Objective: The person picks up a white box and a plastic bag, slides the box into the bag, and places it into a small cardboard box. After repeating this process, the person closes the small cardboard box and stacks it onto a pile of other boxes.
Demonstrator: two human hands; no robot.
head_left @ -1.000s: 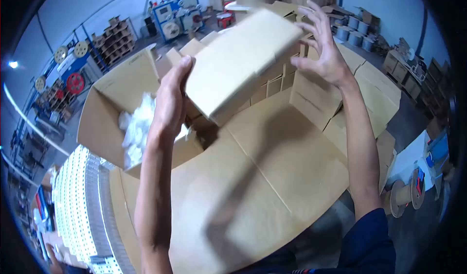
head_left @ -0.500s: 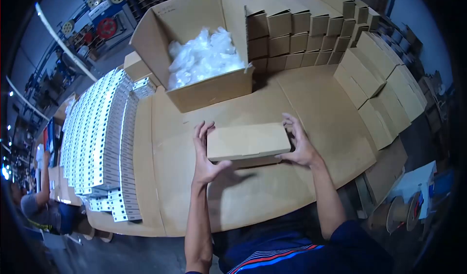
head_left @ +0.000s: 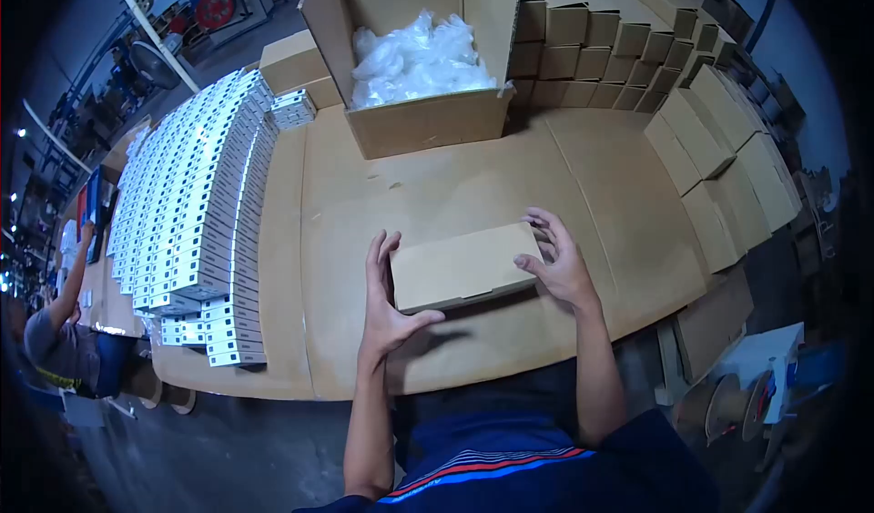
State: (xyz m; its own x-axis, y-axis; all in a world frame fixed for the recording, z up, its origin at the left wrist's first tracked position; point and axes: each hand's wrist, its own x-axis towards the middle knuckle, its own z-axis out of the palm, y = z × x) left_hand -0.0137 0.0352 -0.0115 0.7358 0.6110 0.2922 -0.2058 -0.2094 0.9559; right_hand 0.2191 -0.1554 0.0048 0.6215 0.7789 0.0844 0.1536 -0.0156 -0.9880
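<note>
A closed brown cardboard box point(head_left: 464, 267) lies over the cardboard-covered table in front of me, slightly angled with its right end farther away. My left hand point(head_left: 387, 299) is around its left end, fingers behind the corner and thumb along the front edge. At the opposite end, my right hand point(head_left: 560, 263) grips the box, with its thumb by the top right corner and its fingers at the far side. Shadow under the front edge hides whether the box touches the table.
A large open carton point(head_left: 432, 135) holds clear plastic bags point(head_left: 423, 62). Stacked white boxes point(head_left: 196, 185) fill the left side. Brown boxes are stacked at the back right point(head_left: 583, 58) and right edge point(head_left: 719, 167). Another person point(head_left: 64, 331) works at far left.
The box has turned slightly, its right end swinging away from me. My right thumb has moved from the front side up to the top corner. The camera view has shifted.
</note>
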